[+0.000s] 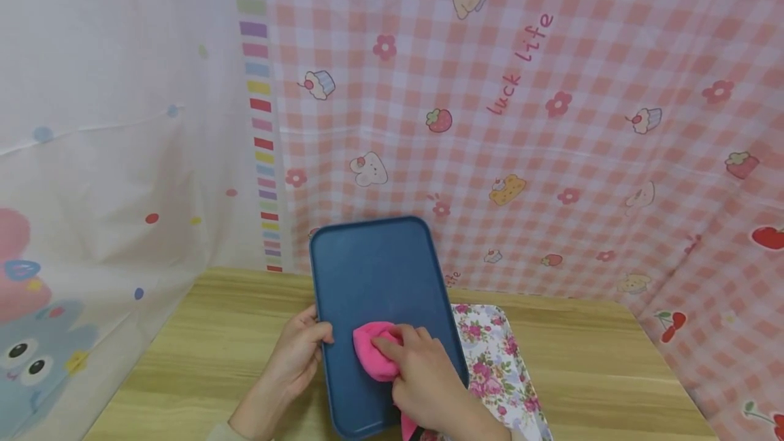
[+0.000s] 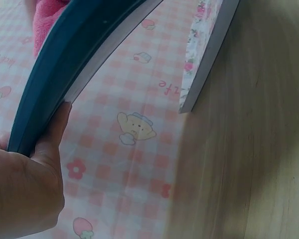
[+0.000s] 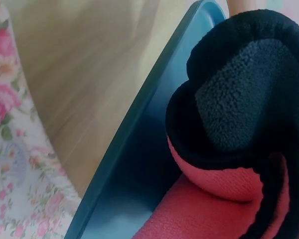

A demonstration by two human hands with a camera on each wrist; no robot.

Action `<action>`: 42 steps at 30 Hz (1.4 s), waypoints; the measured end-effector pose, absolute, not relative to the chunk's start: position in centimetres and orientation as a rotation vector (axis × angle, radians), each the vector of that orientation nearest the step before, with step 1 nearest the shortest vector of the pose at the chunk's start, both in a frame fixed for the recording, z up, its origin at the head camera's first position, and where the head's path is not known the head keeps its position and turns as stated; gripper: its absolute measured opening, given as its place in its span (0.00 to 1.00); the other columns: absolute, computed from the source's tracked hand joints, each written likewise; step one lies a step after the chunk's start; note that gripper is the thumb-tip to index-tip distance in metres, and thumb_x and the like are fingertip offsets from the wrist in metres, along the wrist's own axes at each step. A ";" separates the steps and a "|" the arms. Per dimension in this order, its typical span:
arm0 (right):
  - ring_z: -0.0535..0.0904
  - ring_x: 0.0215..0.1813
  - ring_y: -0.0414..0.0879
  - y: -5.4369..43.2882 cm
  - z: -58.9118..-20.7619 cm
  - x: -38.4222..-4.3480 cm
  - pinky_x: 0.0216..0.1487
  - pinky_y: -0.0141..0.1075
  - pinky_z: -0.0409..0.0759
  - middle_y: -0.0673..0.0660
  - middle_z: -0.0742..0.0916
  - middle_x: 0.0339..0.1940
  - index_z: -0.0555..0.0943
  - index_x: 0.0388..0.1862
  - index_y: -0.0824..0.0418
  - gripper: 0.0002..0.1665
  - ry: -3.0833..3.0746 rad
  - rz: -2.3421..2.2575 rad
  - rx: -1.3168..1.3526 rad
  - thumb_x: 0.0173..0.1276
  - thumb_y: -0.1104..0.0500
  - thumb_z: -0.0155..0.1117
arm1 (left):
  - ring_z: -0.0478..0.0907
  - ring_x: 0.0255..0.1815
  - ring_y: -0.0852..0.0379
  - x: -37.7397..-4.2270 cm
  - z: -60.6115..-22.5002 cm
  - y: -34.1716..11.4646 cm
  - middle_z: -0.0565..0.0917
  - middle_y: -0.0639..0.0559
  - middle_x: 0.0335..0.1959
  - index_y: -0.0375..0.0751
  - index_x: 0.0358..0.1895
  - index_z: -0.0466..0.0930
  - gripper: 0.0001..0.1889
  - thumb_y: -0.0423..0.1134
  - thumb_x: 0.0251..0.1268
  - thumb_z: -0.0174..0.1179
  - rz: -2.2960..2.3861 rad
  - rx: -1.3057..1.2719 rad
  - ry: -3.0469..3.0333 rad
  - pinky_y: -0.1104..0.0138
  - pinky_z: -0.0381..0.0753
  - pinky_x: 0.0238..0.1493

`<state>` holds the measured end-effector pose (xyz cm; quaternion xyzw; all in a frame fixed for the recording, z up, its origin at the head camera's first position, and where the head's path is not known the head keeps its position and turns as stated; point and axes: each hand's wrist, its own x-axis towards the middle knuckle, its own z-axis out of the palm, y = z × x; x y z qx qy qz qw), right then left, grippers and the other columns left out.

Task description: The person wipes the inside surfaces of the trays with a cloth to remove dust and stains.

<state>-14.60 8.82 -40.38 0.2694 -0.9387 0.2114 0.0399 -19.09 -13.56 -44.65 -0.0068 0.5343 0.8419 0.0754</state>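
A blue rectangular tray (image 1: 382, 271) with a raised rim is held tilted up over the table. My left hand (image 1: 297, 352) grips its left edge, thumb over the rim; the left wrist view shows that hand (image 2: 27, 184) at the tray's edge (image 2: 60, 74). With my right hand (image 1: 425, 376) I hold a bunched pink cloth (image 1: 373, 352) against the tray's inner face. Seen from the right wrist, the cloth (image 3: 209, 209) has black edging and a dark grey side, and its folds hide most of the right hand.
A white floral-printed tray (image 1: 490, 359) lies on the wood-grain table (image 1: 569, 366), to the right of and partly behind the blue tray. Behind the table hangs a pink checked curtain (image 1: 392, 87), with a white patterned sheet (image 1: 110, 175) at the left.
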 end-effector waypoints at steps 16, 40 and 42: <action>0.76 0.57 0.51 7.1 -40.6 -14.3 0.53 0.49 0.79 0.56 0.83 0.62 0.85 0.65 0.45 0.37 -2.801 0.406 1.027 0.56 0.69 0.67 | 0.86 0.44 0.55 -19.2 -44.7 -13.4 0.88 0.44 0.47 0.20 0.61 0.73 0.33 0.18 0.43 0.48 2.546 -0.076 1.609 0.67 0.85 0.41; 0.77 0.59 0.49 11.2 -41.0 -15.0 0.50 0.46 0.76 0.52 0.86 0.58 0.91 0.54 0.42 0.36 -2.701 0.268 1.062 0.52 0.74 0.62 | 0.86 0.43 0.53 -19.2 -44.6 -13.5 0.87 0.45 0.46 0.22 0.63 0.71 0.34 0.18 0.43 0.47 2.534 -0.055 1.574 0.62 0.87 0.42; 0.77 0.59 0.50 11.7 -41.0 -15.2 0.49 0.47 0.76 0.52 0.86 0.59 0.91 0.54 0.43 0.37 -2.710 0.275 1.047 0.52 0.74 0.60 | 0.86 0.43 0.53 -19.2 -44.6 -13.6 0.87 0.45 0.47 0.22 0.65 0.70 0.35 0.18 0.43 0.47 2.522 -0.043 1.568 0.62 0.87 0.42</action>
